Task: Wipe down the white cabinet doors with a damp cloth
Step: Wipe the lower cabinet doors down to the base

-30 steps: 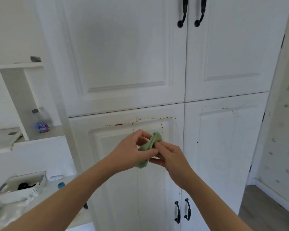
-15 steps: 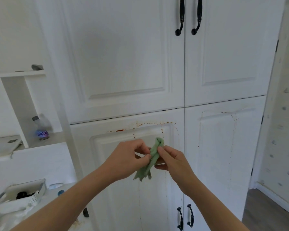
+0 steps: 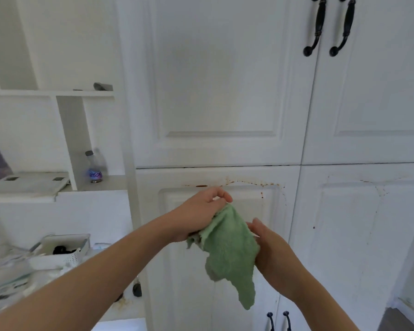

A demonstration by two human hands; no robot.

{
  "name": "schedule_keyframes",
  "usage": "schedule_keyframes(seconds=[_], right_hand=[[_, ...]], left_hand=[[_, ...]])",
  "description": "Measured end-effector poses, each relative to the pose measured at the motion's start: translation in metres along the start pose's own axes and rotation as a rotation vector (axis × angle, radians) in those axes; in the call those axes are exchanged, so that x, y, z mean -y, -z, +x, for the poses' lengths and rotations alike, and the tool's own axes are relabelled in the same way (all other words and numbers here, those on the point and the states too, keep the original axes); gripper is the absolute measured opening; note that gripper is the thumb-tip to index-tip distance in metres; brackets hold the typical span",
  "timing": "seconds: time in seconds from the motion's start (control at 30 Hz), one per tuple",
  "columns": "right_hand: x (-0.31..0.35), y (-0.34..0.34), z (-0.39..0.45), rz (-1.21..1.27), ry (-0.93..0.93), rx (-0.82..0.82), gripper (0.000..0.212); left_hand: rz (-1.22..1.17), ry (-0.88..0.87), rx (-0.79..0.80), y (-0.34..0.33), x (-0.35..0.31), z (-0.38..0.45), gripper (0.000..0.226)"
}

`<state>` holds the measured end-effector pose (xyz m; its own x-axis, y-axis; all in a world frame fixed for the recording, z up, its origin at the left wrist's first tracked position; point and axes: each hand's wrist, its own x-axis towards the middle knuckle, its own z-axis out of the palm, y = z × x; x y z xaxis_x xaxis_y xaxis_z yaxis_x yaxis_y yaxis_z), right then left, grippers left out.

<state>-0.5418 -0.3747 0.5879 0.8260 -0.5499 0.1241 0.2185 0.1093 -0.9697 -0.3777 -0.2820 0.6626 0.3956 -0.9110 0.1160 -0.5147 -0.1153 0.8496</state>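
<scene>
From the head camera, your risk is the green cloth (image 3: 227,247) sagging loose at 6 o'clock: press it to the door bunched like that and you smear the brown drips (image 3: 249,182) along the lower left door (image 3: 268,223) instead of lifting them. Your left hand (image 3: 201,211) pinches the cloth's top corner, fingers curled. Your right hand (image 3: 270,247), at 3 o'clock of the cloth, holds its edge; how tightly, I cannot tell.
</scene>
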Motion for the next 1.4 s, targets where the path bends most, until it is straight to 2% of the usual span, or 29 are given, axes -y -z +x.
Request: schedule_keyframes(seconds=[0.07, 0.13, 0.23, 0.3, 0.37, 0.47, 0.53, 0.6, 0.7, 0.77, 0.83, 0.97, 1.0, 1.03, 1.1, 1.13, 1.17, 1.23, 1.27, 1.37, 1.4], right_hand=[[-0.002, -0.001, -0.002, -0.052, -0.04, 0.117, 0.039], [-0.002, -0.003, 0.0, -0.069, -0.032, 0.151, 0.044], [0.001, -0.008, 0.004, 0.022, 0.039, 0.074, 0.029], [0.003, -0.009, 0.008, 0.056, 0.078, 0.016, 0.029], [0.005, -0.01, 0.012, 0.025, 0.117, -0.039, 0.036], [0.005, -0.012, 0.015, -0.031, 0.175, -0.104, 0.043], [0.003, -0.012, 0.017, -0.085, 0.196, -0.106, 0.042], [0.001, -0.01, 0.017, -0.074, 0.177, -0.05, 0.027], [0.003, -0.005, 0.019, -0.2, 0.159, -0.003, 0.027], [0.007, -0.002, 0.021, -0.355, 0.202, -0.074, 0.02], [0.007, 0.003, 0.024, -0.456, 0.255, -0.155, 0.011], [-0.004, 0.014, 0.029, -0.474, 0.323, -0.327, 0.005], [-0.008, 0.015, 0.029, -0.423, 0.323, -0.333, 0.009], [-0.012, 0.015, 0.028, -0.32, 0.298, -0.31, 0.022], [-0.015, 0.017, 0.028, -0.055, 0.178, -0.184, 0.064], [-0.016, 0.019, 0.027, 0.008, 0.122, -0.127, 0.074], [-0.015, 0.02, 0.025, 0.021, 0.084, -0.084, 0.068], [-0.014, 0.026, 0.023, -0.05, 0.091, -0.119, 0.034], [-0.012, 0.031, 0.023, -0.086, 0.115, -0.177, 0.023], [0.004, 0.057, 0.027, -0.05, 0.237, -0.478, 0.003], [0.014, 0.07, 0.03, -0.02, 0.316, -0.632, 0.006]], left_hand=[[0.025, -0.011, 0.056, 0.003, 0.001, 0.001, 0.02], [0.086, -0.03, 0.051, 0.007, 0.006, 0.003, 0.017], [0.309, -0.188, -0.076, 0.01, 0.015, 0.006, 0.009], [0.309, -0.335, -0.177, 0.009, 0.019, 0.001, 0.01], [0.253, -0.398, -0.139, 0.009, 0.023, -0.006, 0.018], [0.172, -0.322, 0.077, 0.003, 0.031, -0.015, 0.023], [0.148, -0.278, 0.118, 0.0, 0.041, -0.013, 0.031], [0.1, -0.238, 0.137, 0.0, 0.048, -0.01, 0.037], [0.021, -0.181, 0.149, 0.006, 0.054, -0.004, 0.026], [0.079, -0.177, 0.129, 0.009, 0.053, 0.0, 0.023], [0.129, -0.204, 0.11, 0.008, 0.05, 0.002, 0.034], [0.139, -0.215, 0.139, 0.001, 0.042, 0.006, 0.04], [0.124, -0.201, 0.153, -0.001, 0.04, 0.007, 0.037], [0.099, -0.19, 0.168, -0.004, 0.037, 0.009, 0.033], [0.029, -0.179, 0.184, -0.008, 0.032, 0.014, 0.022], [-0.003, -0.175, 0.191, -0.011, 0.029, 0.016, 0.016], [-0.012, -0.182, 0.199, -0.013, 0.027, 0.017, 0.014], [0.08, -0.262, 0.191, -0.017, 0.024, 0.018, 0.019], [0.193, -0.347, 0.158, -0.018, 0.024, 0.019, 0.023], [0.625, -0.74, -0.103, -0.004, 0.018, 0.022, 0.025], [0.727, -0.855, -0.194, 0.008, 0.013, 0.027, 0.023]])
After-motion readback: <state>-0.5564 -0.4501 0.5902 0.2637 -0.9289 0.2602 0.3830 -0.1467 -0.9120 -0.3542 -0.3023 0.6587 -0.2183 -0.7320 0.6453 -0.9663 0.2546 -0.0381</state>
